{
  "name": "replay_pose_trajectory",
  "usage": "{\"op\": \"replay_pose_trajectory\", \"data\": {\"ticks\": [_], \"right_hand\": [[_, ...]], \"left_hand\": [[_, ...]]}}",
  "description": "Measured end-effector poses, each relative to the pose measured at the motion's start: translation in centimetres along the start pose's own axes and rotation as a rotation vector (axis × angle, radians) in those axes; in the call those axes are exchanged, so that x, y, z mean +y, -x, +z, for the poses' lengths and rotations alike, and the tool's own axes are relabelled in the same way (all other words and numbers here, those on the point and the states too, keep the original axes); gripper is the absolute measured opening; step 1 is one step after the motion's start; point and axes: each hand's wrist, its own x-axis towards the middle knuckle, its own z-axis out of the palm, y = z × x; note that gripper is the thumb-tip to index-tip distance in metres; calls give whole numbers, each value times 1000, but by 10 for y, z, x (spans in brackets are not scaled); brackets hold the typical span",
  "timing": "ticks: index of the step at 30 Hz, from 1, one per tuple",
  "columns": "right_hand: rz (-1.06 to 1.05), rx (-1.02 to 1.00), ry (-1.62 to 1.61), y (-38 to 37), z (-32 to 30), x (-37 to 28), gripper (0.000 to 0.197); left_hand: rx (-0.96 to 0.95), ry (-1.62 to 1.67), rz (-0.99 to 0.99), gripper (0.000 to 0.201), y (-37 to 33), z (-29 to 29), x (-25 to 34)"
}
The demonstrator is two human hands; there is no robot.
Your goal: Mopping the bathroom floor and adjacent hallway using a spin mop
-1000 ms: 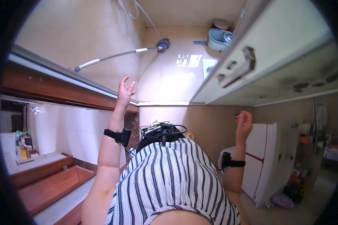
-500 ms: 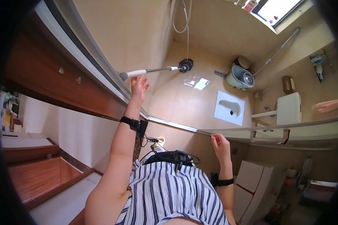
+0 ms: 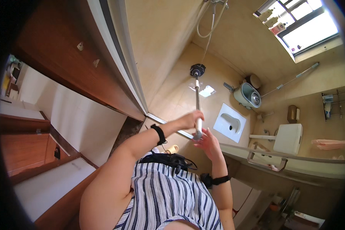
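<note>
A mop with a white-and-metal handle [image 3: 197,99] stands before me, its dark round head [image 3: 197,70] down on the bathroom floor. My left hand [image 3: 190,119] is wrapped round the white upper grip of that handle. Close by the handle's grey end cap, my right hand [image 3: 208,145] has its fingers apart. Whether those fingers touch the cap I cannot tell.
A grey spin-mop bucket [image 3: 241,96] stands beyond the white squat toilet [image 3: 230,122]. A long pole [image 3: 295,79] leans at the right wall, near the white cistern [image 3: 288,138]. The door track [image 3: 153,117] crosses before me. A door handle [image 3: 266,164] is at right.
My left hand has taken hold of the mop handle, whose upper end has swung right, away from the door frame. My right hand has come up beside the handle's end. My view has turned slightly.
</note>
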Motion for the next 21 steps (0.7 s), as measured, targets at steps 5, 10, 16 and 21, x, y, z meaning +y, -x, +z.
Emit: {"op": "replay_pose_trajectory", "data": {"ticks": [5,10,16,21], "right_hand": [[141,87,-108,-19,-20,30,14],[133,55,-426,-41,-92,-40,8],[188,-171,-910,90,-63,-75,28],[151,-220,-927,23,-115,-56,21]], "left_hand": [[-233,58,-160,37,23,17,24],[-128,2,-312,35,-1,4,52],[-154,60,-501,34,19,-50,84],[-281,201,-362,39,-27,-11,112]]}}
